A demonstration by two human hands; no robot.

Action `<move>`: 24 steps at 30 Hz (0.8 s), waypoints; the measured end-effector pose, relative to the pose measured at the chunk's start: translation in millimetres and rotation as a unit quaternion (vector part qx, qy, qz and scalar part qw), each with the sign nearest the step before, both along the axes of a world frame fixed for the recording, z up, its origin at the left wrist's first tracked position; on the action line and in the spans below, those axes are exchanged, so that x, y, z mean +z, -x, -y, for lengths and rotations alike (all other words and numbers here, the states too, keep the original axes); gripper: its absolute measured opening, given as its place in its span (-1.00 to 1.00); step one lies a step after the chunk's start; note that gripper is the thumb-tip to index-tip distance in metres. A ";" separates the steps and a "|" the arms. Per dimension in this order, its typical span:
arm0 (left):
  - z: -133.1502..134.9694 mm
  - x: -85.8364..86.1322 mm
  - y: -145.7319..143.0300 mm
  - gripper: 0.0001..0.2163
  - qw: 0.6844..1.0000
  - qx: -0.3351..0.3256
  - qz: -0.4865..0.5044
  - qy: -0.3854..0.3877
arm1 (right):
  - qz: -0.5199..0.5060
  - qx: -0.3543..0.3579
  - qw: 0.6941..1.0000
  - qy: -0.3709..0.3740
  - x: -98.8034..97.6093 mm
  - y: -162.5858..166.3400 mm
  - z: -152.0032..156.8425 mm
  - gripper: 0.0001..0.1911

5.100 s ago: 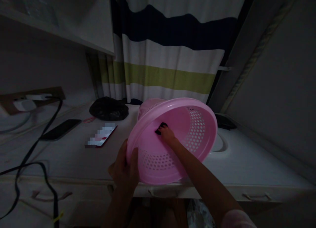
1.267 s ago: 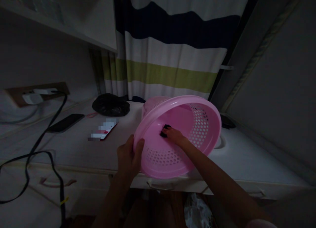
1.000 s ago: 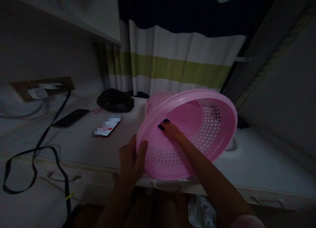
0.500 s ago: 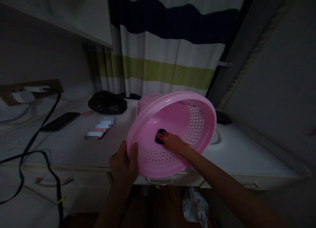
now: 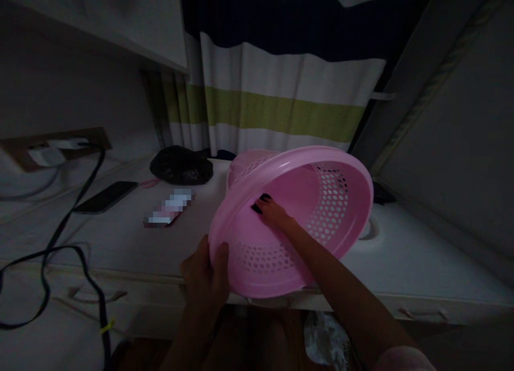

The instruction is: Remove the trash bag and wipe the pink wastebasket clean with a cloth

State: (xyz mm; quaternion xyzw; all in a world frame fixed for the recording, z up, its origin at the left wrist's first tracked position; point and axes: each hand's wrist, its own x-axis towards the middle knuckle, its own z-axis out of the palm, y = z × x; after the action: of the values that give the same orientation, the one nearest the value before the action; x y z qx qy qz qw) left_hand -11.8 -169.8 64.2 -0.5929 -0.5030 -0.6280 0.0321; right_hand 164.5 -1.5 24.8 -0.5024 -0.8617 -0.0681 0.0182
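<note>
A pink plastic basket (image 5: 265, 285) with perforated walls lies tipped on its side on the white desk, its mouth facing me. My left hand (image 5: 206, 272) grips the rim at the lower left, thumb on the inside. Reaching into the basket, my right hand (image 5: 272, 211) presses a small black cloth (image 5: 262, 204) against the inner surface. The fingers are bent over the cloth, and parts of it show around them.
On the desk (image 5: 180, 248) to the left are a dark phone (image 5: 106, 197), a pixelated flat item (image 5: 171, 206) and a black plastic bag (image 5: 180, 165). A black cable (image 5: 60, 226) hangs over the left edge. A striped curtain (image 5: 281, 87) is behind. A clear plastic bag (image 5: 325, 339) sits below the desk.
My right hand has slid the black cloth upward and deeper inside the basket. My left hand keeps its hold on the rim. The whole view has shifted slightly.
</note>
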 end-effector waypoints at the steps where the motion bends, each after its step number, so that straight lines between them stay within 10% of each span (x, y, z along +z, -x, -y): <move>1: -0.2 -0.8 0.6 -0.69 1.000 0.000 -0.002 0.001 | -0.005 0.019 1.000 0.006 -2.1 3.8 1.3 -0.48; 8: 3.9 2.9 -6.1 -0.67 0.999 0.024 0.039 0.019 | -0.065 0.106 0.992 0.037 -1.7 0.4 43.2 -0.36; 15: 4.5 1.4 -2.7 -0.68 0.999 0.047 0.019 0.009 | -0.005 0.031 1.000 -0.002 17.1 -9.1 95.6 -0.54; 24: -1.0 1.1 3.5 -0.69 0.999 0.026 -0.015 -0.024 | 0.056 -0.071 0.994 -0.053 30.3 -26.1 52.7 -0.61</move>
State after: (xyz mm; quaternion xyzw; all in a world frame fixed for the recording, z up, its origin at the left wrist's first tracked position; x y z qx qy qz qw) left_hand -15.3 -168.8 65.2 -0.5879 -0.5028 -0.6297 0.0705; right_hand 190.7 -54.2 55.1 -0.5560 -0.8187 -0.1432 -0.0083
